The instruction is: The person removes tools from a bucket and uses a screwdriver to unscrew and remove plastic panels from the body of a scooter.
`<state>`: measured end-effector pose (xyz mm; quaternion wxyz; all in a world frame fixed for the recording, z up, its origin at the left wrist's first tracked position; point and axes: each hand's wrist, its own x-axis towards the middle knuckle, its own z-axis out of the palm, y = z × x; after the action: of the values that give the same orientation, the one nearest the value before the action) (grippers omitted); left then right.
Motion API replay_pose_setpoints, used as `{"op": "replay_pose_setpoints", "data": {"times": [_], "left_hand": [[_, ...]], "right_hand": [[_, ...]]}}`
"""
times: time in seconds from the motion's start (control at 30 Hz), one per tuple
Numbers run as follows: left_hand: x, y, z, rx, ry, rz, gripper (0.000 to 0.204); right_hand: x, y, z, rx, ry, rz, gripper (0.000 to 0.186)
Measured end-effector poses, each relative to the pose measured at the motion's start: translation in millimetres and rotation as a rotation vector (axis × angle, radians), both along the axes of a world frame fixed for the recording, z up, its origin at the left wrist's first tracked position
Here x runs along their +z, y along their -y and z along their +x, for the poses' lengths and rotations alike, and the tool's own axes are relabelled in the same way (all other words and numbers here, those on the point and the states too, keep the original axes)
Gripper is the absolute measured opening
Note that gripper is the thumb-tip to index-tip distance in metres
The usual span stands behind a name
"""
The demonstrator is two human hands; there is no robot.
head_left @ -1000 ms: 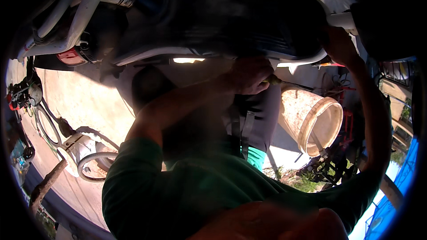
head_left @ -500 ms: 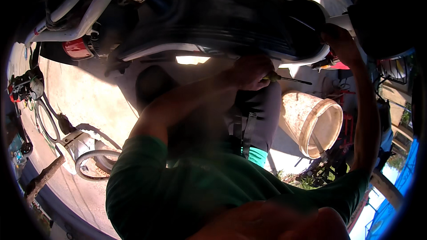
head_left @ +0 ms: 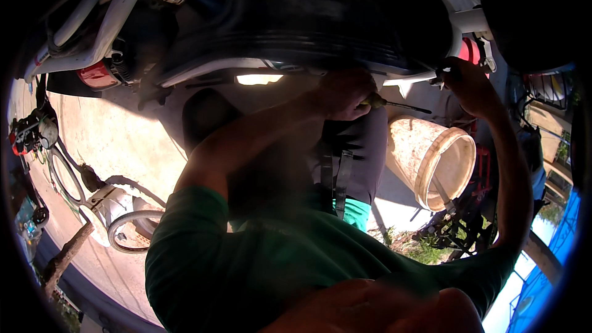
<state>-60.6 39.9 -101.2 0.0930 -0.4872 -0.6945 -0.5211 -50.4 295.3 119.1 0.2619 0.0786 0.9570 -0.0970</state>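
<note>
My left hand (head_left: 348,94) is closed around the yellowish handle of a screwdriver (head_left: 374,100), whose thin dark shaft points right. That hand is close against the lower side of a motorbike's long black seat and body (head_left: 290,21). Over at the right end of the seat, my right hand (head_left: 473,88) has its fingers pinched together by the white body edge (head_left: 419,78). A small dark and shiny bit shows at those fingertips, too shadowed to name. Deep shade hides the fingers of both hands in part.
A dirty white bucket (head_left: 410,148) lies tipped on its side at my right knee, with a stick-like tool inside. White bent tubes (head_left: 126,15) and a red rear light (head_left: 98,76) are at the upper left. A bicycle wheel (head_left: 65,169) is farther left.
My right hand has come down from the seat's right end to the white body edge. My left hand keeps the screwdriver in nearly the same place. The view has shifted slightly.
</note>
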Motion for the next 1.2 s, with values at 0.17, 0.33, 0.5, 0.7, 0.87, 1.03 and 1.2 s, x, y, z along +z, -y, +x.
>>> {"op": "replay_pose_setpoints", "data": {"times": [0.17, 0.33, 0.5, 0.7, 0.87, 1.03, 1.2], "left_hand": [[3, 1, -2, -0.059, 0.057, -0.092, 0.031], [3, 6, -2, -0.091, 0.100, -0.118, 0.029], [5, 5, -3, -0.105, 0.087, -0.132, 0.031], [10, -2, -3, -0.101, 0.103, -0.101, 0.031], [10, -3, 0, -0.074, 0.084, -0.049, 0.033], [8, -6, 3, -0.089, 0.088, -0.066, 0.027], [11, -6, 3, -0.083, 0.143, -0.057, 0.025]], "right_hand": [[2, -4, 0, -0.325, 0.152, -0.142, 0.030], [-4, -1, -4, -0.445, 0.161, -0.225, 0.025], [-3, 5, -14, -0.523, 0.224, -0.206, 0.025], [-26, 11, 14, -0.603, 0.169, -0.290, 0.031], [-66, 8, 68, -0.594, -0.074, -0.407, 0.032], [-110, 15, 100, -0.618, -0.292, -0.513, 0.032], [-119, 5, 109, -0.437, -0.418, -0.520, 0.031]]}}
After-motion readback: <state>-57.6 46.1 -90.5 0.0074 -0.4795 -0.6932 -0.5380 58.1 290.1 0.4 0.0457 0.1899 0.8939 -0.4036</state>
